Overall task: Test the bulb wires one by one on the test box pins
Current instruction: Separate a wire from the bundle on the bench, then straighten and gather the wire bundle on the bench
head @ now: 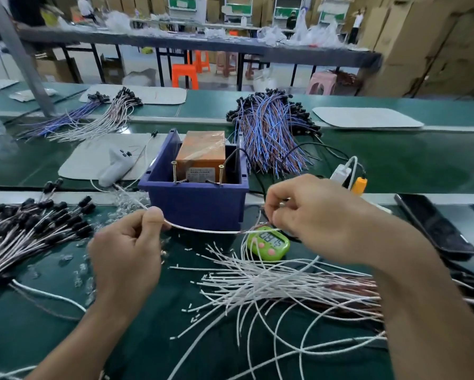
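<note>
A white bulb wire point(202, 229) stretches between my two hands just in front of the blue test box point(197, 204). My left hand point(126, 248) pinches the wire's left part between thumb and forefinger. My right hand point(320, 218) pinches its right end, fingers curled. The box holds an orange unit point(201, 149) and two upright screw pins, the left pin point(173, 171) and the right pin point(221, 174). The wire sits below the pins, apart from them. A fan of loose white wires point(271, 286) lies under my right forearm.
A pile of wires with black bulb holders point(32, 229) lies at the left. A green timer point(271, 244) sits under my right hand. A phone point(433, 226) lies at the right. Blue and brown wire bundles point(268, 130) lie behind the box. An orange plug point(358, 185) stands nearby.
</note>
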A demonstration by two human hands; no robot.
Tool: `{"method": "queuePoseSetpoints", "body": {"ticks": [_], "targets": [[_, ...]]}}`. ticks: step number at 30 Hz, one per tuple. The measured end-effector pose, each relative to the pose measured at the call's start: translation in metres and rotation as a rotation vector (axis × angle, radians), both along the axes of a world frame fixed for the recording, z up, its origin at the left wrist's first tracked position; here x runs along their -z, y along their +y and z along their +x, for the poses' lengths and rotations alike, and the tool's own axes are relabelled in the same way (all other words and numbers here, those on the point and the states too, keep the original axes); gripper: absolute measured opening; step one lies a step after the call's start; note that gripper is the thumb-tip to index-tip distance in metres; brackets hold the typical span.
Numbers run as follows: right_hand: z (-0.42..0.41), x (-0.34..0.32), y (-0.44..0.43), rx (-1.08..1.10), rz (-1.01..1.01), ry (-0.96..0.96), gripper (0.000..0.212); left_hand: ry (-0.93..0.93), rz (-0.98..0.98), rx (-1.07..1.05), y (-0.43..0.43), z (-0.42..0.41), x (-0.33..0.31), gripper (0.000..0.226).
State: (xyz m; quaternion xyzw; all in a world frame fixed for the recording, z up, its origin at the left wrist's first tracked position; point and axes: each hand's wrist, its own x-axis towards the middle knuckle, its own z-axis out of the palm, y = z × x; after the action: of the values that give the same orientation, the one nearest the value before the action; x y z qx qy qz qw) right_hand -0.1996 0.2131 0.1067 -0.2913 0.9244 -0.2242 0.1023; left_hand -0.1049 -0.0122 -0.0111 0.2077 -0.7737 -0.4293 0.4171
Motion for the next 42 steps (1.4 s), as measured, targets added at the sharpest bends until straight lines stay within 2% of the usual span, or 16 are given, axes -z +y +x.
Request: {"method": "queuePoseSetpoints", "body": {"ticks": [3, 5, 7, 10, 13, 15, 18, 21, 25, 28, 31, 33, 35, 37, 40, 42], "targets": [[0.007, -0.001, 0.016, 0.046, -0.064, -0.003, 0.024, -0.004, -0.073, -0.020, 0.006, 0.007, -0.012, 0.040], [0.012, -0.001, 0.025, 0.055, -0.052, 0.069, 0.023, 0.028, -0.195, 0.034, 0.018, 0.015, -0.027, 0.033], [0.019, 0.003, 0.031, 0.054, -0.017, 0.147, 0.020, 0.048, -0.350, 0.215, 0.037, 0.020, -0.043, 0.021], [0.031, 0.015, 0.036, 0.046, 0.000, 0.185, 0.016, -0.185, -0.464, 0.601, 0.075, 0.017, -0.053, 0.040], [0.039, 0.029, 0.044, 0.065, -0.019, 0.136, 0.013, -0.421, -0.253, 0.782, 0.108, 0.008, -0.045, 0.052], [0.041, 0.035, 0.052, 0.064, -0.047, 0.093, 0.012, -0.467, -0.069, 0.844, 0.115, 0.000, -0.040, 0.047], [0.044, 0.036, 0.071, 0.067, -0.059, 0.027, 0.013, -0.546, 0.037, 0.959, 0.112, -0.007, -0.042, 0.036], [0.045, 0.031, 0.100, 0.094, -0.060, -0.093, 0.018, -0.592, -0.117, 0.952, 0.103, -0.016, -0.046, 0.032], [0.035, 0.026, 0.150, 0.194, 0.002, -0.081, 0.012, -0.602, -0.191, 0.922, 0.095, -0.020, -0.051, 0.033], [0.025, 0.031, 0.181, 0.326, 0.004, -0.059, 0.022, -0.654, -0.226, 0.911, 0.097, -0.021, -0.048, 0.029], [0.014, 0.050, 0.197, 0.432, 0.014, 0.121, 0.024, -0.651, -0.304, 0.882, 0.117, -0.019, -0.041, 0.021], [0.009, 0.064, 0.202, 0.410, 0.166, 0.290, 0.016, -0.558, -0.474, 0.849, 0.132, -0.019, -0.032, 0.015], [0.008, 0.076, 0.207, 0.427, 0.272, 0.336, 0.018, -0.498, -0.656, 0.832, 0.143, -0.018, -0.022, 0.013], [0.013, 0.085, 0.208, 0.506, 0.250, 0.349, 0.031, -0.455, -0.743, 0.832, 0.148, -0.020, -0.014, 0.013], [0.027, 0.089, 0.191, 0.606, 0.010, 0.373, 0.066, -0.382, -0.773, 0.817, 0.151, -0.023, -0.004, 0.009], [0.037, 0.088, 0.166, 0.439, -0.100, 0.276, 0.080, -0.344, -0.754, 0.794, 0.154, -0.026, 0.001, 0.008]]}}
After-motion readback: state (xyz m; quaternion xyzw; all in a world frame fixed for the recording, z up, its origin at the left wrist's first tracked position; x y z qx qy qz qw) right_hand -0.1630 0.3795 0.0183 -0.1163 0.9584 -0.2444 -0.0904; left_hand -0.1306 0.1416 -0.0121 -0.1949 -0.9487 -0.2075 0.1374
